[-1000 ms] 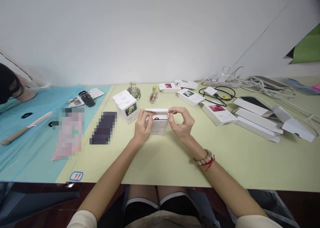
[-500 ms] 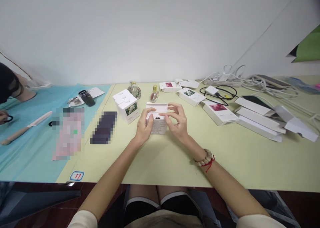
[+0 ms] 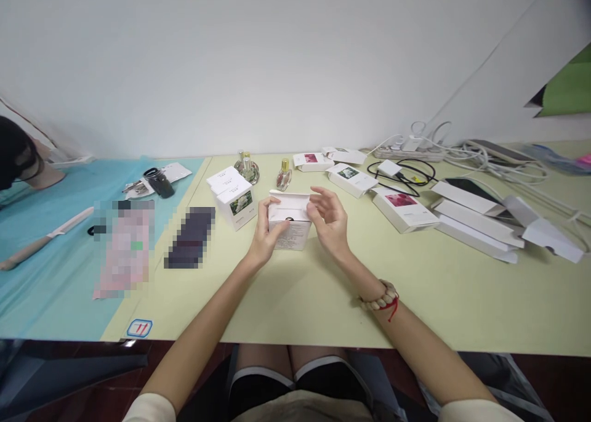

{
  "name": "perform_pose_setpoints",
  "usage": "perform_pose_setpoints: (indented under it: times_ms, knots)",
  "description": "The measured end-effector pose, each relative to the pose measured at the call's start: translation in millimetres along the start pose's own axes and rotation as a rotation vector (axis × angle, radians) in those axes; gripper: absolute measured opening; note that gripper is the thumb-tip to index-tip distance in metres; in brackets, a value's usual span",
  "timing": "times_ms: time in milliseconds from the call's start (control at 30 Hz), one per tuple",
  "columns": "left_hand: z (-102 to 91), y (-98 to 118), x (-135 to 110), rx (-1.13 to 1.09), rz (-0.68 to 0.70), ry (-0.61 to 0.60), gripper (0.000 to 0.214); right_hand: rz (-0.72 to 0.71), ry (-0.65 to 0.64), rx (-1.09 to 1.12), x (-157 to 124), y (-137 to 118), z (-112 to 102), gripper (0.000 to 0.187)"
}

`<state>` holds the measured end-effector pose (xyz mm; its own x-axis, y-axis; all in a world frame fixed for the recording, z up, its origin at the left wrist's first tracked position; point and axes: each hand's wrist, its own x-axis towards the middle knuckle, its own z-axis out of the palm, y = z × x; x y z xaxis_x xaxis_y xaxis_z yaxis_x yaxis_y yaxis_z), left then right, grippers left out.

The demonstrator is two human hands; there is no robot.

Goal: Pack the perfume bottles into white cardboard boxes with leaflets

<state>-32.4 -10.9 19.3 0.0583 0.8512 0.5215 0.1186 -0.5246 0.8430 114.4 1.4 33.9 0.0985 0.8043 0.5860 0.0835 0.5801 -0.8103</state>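
A small white carton (image 3: 292, 232) with fine print on its near side stands in front of me, its lid flap raised at the back and a dark round cap or opening at the top. My left hand (image 3: 265, 234) is closed around its left side, thumb across the front edge. At its upper right corner is my right hand (image 3: 331, 222), thumb against the edge and fingers loosely curled beside the raised flap. Behind the carton stands a gold-capped glass perfume bottle (image 3: 284, 174). More perfume bottles (image 3: 249, 168) stand behind several closed cartons (image 3: 234, 200) with flower pictures.
Flat cartons (image 3: 404, 207) and opened white packaging (image 3: 480, 231) lie to the right. Cables (image 3: 409, 172) and a power strip (image 3: 410, 151) sit along the wall. Leftward are a blurred dark rectangle (image 3: 191, 237), a knife (image 3: 50, 237), a dark jar (image 3: 159, 182) and another person.
My right thumb and fingers have drawn back from the carton's top to its right corner. My left fingers have shifted back to its side. The carton stays in place.
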Motion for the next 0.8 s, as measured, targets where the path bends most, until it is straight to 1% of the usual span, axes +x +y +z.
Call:
perform_pose_setpoints:
  times_ms: [100,267,433,533,700,800]
  knots:
    - [-1.3,4,2,0.005,-0.003,0.002,0.028,0.011,-0.012,-0.008,-1,-2,0,0.024]
    - [-4.9,9,3,0.098,0.029,-0.047,0.016,-0.003,-0.045,-0.018,-1,-9,0,0.013]
    - [-0.9,8,0,0.248,0.080,0.062,0.015,-0.051,-0.068,-0.093,0,-13,0,0.010]
    - [4.9,9,-4,0.288,0.097,0.117,0.015,-0.052,-0.067,-0.123,0,-13,0,0.011]
    - [8.5,8,-5,0.204,0.105,0.245,0.025,-0.058,-0.061,-0.145,0,-12,-1,0.015]
    - [6.8,5,-3,0.181,0.087,0.248,0.020,-0.074,-0.074,-0.147,0,-12,-1,0.014]
